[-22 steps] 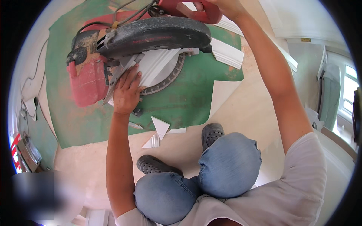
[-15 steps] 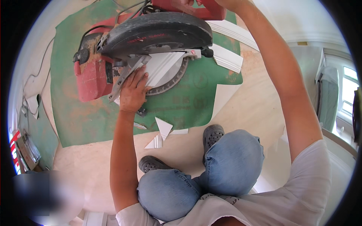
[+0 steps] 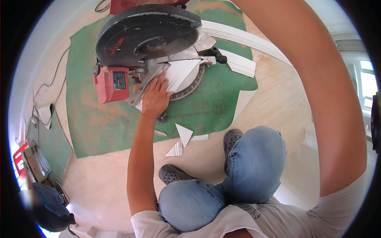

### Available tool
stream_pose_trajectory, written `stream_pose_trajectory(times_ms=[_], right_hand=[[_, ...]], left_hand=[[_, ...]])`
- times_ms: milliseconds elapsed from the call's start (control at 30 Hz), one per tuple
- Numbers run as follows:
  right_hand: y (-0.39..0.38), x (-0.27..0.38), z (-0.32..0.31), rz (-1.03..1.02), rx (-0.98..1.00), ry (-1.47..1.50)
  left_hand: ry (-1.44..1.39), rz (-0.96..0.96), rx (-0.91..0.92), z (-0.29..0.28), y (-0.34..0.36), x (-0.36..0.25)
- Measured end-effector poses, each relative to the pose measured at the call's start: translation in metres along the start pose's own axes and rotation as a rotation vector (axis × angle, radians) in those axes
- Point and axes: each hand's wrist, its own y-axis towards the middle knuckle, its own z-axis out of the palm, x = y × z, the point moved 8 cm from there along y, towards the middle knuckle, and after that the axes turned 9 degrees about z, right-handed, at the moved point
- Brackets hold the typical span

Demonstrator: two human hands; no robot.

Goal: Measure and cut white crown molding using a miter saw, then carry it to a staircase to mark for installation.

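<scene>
Left hand [image 3: 156, 98] outstretched, flat on white trim [image 3: 181, 73]; right hand (cut off above): grip can't be judged.

The shirt [image 3: 285, 217] is pale, short-sleeved; jeans [image 3: 254, 166] faded blue; clogs [image 3: 173, 173] dark grey, perforated

A pale floor [image 3: 103, 186] carries a brown-smudged green sheet [image 3: 99, 131]. On the sheet stands a miter saw [image 3: 149, 39]; right of it lies 1 short white moulding [image 3: 239, 64]. Around the sheet's near edge lie 2 white triangular offcuts [image 3: 184, 134] and 1 thin strip [image 3: 200, 137]. 2 grey clogs [image 3: 174, 173] rest on the floor.
</scene>
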Motion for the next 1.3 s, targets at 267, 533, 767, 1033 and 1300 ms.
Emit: stream_pose_trajectory(times_ms=[267, 533, 767, 1033, 1300], right_hand=[[0.003, 0.009, 0.005, 0.04, 0.082, 0.039], [0.013, 0.008, 0.014, 0.05, 0.128, 0.157], [0.043, 0.028, 0.032, 0.096, 0.31, 0.187], [0.043, 0.054, 0.043, 0.149, 0.161, -0.235], [-0.042, 0.105, -0.025, 0.202, 0.407, -0.233]], left_hand=[[0.036, 0.006, 0.188, -0.015, -0.005, -0.013], [-0.027, -0.012, 0.061, -0.097, -0.112, -0.061], [0.251, -0.132, -0.083, -0.245, -0.192, -0.072], [0.263, -0.497, -0.242, -0.489, -0.19, -0.083], [0.213, -0.892, -0.471, -0.727, -0.23, -0.13]])
